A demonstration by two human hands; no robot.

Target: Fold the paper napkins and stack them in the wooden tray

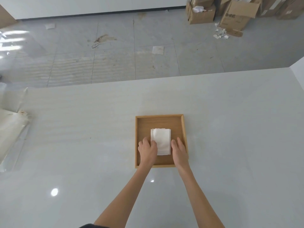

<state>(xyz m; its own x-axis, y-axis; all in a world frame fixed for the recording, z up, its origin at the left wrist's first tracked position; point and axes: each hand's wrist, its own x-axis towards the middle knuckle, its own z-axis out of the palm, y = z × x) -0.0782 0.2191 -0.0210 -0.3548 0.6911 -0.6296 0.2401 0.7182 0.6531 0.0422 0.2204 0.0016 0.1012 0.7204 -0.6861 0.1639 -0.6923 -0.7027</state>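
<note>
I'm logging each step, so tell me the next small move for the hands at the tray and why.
Probably press both hands inward to square the stack. The left hand and right hand flank the folded napkins inside the wooden tray, and the stack's far edge looks slightly uneven, with one layer offset to the left. No loose napkins show on the table.

Bare forearms, no sleeves, dark garment.
</note>
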